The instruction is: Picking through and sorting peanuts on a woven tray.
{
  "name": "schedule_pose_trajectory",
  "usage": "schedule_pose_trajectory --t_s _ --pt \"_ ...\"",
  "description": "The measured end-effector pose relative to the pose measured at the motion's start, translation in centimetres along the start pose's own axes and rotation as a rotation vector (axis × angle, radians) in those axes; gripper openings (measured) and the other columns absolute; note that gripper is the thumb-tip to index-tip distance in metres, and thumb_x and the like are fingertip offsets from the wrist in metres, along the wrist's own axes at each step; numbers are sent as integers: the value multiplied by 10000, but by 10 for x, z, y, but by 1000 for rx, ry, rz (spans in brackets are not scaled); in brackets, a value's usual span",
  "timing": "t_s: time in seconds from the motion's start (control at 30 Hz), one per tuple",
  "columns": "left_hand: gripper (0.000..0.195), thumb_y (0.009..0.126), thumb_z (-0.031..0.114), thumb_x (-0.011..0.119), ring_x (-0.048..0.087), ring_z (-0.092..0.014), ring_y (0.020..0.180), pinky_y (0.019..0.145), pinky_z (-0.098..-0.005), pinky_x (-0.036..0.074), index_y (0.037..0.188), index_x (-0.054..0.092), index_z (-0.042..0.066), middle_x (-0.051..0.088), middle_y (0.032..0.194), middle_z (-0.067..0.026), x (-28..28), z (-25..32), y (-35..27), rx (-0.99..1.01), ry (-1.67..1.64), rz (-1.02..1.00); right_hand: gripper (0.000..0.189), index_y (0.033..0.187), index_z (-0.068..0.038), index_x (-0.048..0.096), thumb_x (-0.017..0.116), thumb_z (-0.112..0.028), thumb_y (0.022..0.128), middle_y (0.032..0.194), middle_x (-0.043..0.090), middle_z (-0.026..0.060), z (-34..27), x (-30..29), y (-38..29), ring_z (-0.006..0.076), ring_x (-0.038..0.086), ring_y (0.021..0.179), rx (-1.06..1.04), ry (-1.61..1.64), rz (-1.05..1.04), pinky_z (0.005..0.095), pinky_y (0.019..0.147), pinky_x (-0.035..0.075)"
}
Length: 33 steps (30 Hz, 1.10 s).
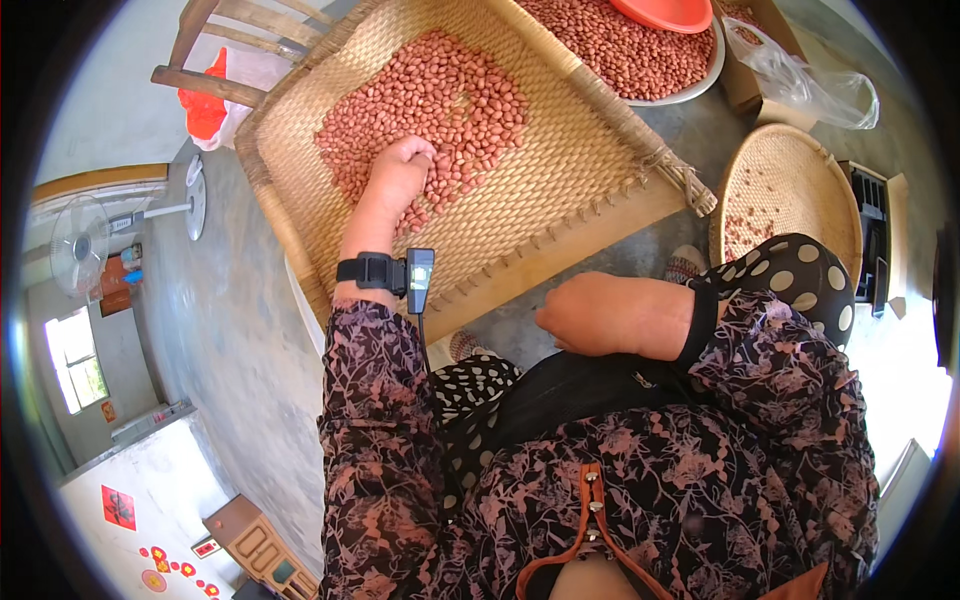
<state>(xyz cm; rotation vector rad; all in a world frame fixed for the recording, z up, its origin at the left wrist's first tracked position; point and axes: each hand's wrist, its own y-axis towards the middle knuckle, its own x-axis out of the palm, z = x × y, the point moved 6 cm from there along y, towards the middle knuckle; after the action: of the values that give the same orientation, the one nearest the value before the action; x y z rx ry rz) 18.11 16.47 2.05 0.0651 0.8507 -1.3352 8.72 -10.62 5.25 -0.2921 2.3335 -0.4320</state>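
Observation:
A large woven winnowing tray (577, 172) with a raised rim stands in front of me, and shelled red-skinned peanuts (420, 82) are spread over its far half. My left hand (401, 169) rests at the near edge of the peanuts with its fingers curled downward; whether a peanut is between the fingertips is hidden. A black strap with a small device (420, 280) is around that wrist. My right hand (581, 313) is above my lap, off the tray, its fingers curled in, and what is inside them cannot be seen.
A metal basin (716, 71) of peanuts with a red plastic bowl (671, 9) lies beyond the tray. To the right are a round woven basket (806, 172) with reddish bits, a cardboard box (780, 114) and a plastic bag (814, 86). A wooden chair (217, 84) stands at the far left.

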Motion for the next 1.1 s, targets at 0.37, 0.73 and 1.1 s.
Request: schedule_pose_trajectory --t_s 0.37,0.73,1.1 --pt "205 878 154 569 654 -344 838 743 -405 501 1050 594 46 664 895 -210 -7 7 8 171 307 345 175 860 -8 651 609 -173 817 827 673 170 -5 -6 -4 375 652 828 21 6 -24 460 726 523" --pt "172 888 141 561 632 -402 868 749 -451 487 1035 574 53 646 901 -236 8 49 -15 178 585 320 173 864 -11 650 597 -169 816 837 674 170 -2 -3 -4 370 654 832 42 5 -35 457 722 524" --pt "177 906 212 529 640 -406 884 762 -482 492 1021 571 84 664 920 -218 -5 34 -17 80 623 306 173 867 -9 650 603 -167 814 835 670 176 -3 -3 -4 374 653 828 50 7 -51 455 722 525"
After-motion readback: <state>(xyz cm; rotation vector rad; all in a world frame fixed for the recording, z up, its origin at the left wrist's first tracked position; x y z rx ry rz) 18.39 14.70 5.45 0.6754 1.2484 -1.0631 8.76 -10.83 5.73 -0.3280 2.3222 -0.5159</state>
